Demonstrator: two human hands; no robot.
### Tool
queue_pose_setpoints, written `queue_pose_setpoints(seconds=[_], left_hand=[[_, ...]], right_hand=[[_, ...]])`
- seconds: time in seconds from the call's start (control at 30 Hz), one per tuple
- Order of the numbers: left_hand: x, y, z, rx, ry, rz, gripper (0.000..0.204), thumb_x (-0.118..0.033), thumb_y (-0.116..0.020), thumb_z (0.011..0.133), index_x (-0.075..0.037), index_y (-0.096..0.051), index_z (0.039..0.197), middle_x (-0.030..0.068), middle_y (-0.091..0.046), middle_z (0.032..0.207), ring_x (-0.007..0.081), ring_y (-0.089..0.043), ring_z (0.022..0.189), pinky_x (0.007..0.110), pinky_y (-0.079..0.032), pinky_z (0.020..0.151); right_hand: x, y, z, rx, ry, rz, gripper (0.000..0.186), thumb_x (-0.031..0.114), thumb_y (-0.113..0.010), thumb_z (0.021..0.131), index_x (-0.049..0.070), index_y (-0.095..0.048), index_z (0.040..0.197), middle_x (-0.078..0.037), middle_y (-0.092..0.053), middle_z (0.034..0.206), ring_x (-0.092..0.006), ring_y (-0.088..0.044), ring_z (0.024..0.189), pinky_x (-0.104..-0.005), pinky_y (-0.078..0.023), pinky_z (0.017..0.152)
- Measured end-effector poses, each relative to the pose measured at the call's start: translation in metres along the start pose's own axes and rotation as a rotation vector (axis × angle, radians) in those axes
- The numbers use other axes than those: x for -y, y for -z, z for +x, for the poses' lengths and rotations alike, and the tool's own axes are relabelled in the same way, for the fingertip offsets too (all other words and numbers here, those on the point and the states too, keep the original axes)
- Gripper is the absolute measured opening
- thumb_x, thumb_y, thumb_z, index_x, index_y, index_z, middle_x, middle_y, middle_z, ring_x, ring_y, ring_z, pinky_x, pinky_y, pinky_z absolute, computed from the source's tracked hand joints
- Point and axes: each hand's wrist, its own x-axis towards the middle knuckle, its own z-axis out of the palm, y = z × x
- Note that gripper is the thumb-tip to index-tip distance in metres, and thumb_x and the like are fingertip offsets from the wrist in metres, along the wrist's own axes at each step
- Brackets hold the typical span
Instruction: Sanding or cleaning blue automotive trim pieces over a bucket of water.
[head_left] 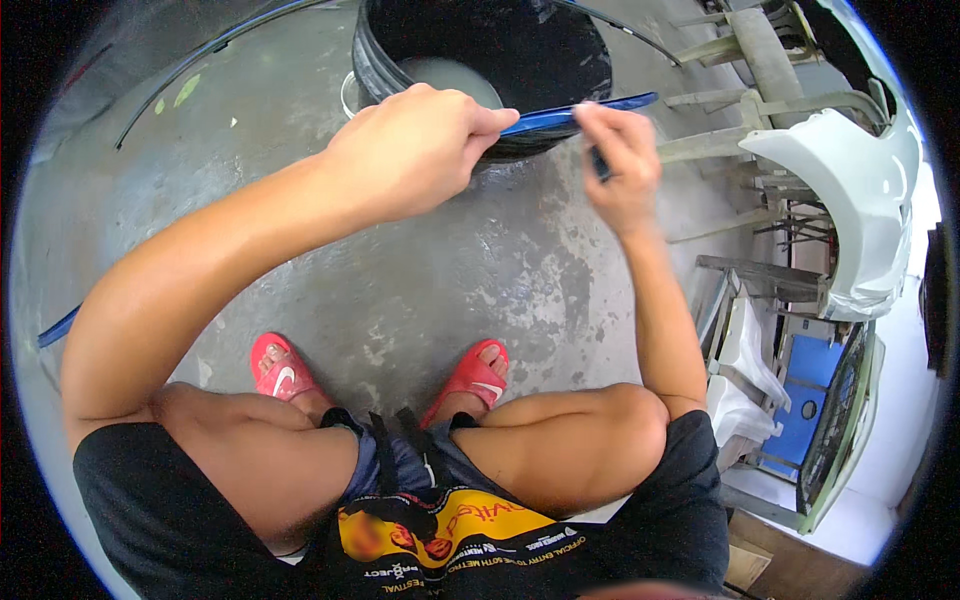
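My left hand (425, 145) is closed on a long, narrow glossy blue strip (545, 121), thumb and forefinger pinching it. The strip crosses in front of the near rim of a large black tub (560, 50). Farther along, my right hand (625, 165) has its fingertips against the strip. A small dark piece (600, 163) shows under its curled fingers, mostly hidden, so its kind is unclear. Cloudy greyish liquid (452, 78) shows in the tub. Another blue end (60, 328) sticks out at the far left behind my left arm; whether it belongs to the same strip I cannot tell.
Wet, patchy grey concrete floor (400, 290) lies around my feet in red slides (470, 380). Thin dark trim strips (190, 65) lie beyond on the floor. To the right stand a white car fender (860, 170), grey supports (770, 60) and other body panels (745, 350).
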Motion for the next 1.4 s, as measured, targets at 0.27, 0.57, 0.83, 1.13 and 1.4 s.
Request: queue_pose_setpoints(seconds=[0.27, 0.57, 0.83, 1.13, 1.4], left_hand=[[0.001, -0.004, 0.0, -0.024, -0.043, 0.033, 0.036, -0.024, -0.056, 0.112, -0.024, -0.077, 0.141, 0.0204, -0.08, 0.11, 0.0444, -0.076, 0.103, 0.056, -0.062, 0.091], [0.001, -0.003, -0.002, -0.045, -0.064, 0.014, 0.036, -0.024, -0.056, 0.112, -0.022, -0.077, 0.141, 0.0233, -0.079, 0.109, 0.0461, -0.076, 0.101, 0.057, -0.062, 0.091], [0.001, -0.005, -0.003, -0.058, -0.044, 0.002, 0.036, -0.025, -0.058, 0.112, -0.021, -0.077, 0.142, 0.024, -0.079, 0.107, 0.047, -0.076, 0.099, 0.057, -0.061, 0.09], [0.002, -0.004, -0.002, -0.066, -0.054, -0.023, 0.034, -0.024, -0.062, 0.111, -0.02, -0.077, 0.14, 0.0254, -0.078, 0.104, 0.0488, -0.074, 0.097, 0.057, -0.062, 0.088], [0.002, -0.004, -0.004, -0.09, -0.084, -0.032, 0.034, -0.022, -0.063, 0.111, -0.017, -0.075, 0.142, 0.0288, -0.072, 0.098, 0.0506, -0.07, 0.088, 0.053, -0.058, 0.08]], right_hand=[[-0.018, -0.001, -0.022, 0.215, 0.04, -0.025, 0.057, -0.007, -0.08, 0.072, 0.007, -0.08, 0.127, -0.012, -0.077, 0.119, -0.033, -0.071, 0.111, -0.0464, -0.056, 0.099], [-0.025, 0.0, -0.019, 0.096, 0.041, -0.069, 0.056, -0.007, -0.081, 0.075, 0.008, -0.08, 0.13, -0.012, -0.076, 0.119, -0.0339, -0.069, 0.112, -0.0456, -0.056, 0.097], [-0.052, 0.006, -0.028, -0.011, -0.155, -0.177, 0.058, -0.009, -0.077, 0.073, 0.008, -0.08, 0.128, -0.011, -0.076, 0.121, -0.0331, -0.069, 0.111, -0.0444, -0.056, 0.099], [-0.095, 0.001, -0.043, -0.074, -0.104, -0.163, 0.044, -0.01, -0.076, 0.083, 0.008, -0.081, 0.123, -0.01, -0.077, 0.116, -0.0321, -0.07, 0.107, -0.0431, -0.056, 0.096], [-0.157, 0.008, -0.059, -0.089, -0.204, -0.281, 0.038, -0.004, -0.077, 0.088, 0.009, -0.081, 0.123, -0.009, -0.077, 0.116, -0.0332, -0.07, 0.108, -0.0434, -0.056, 0.096]])
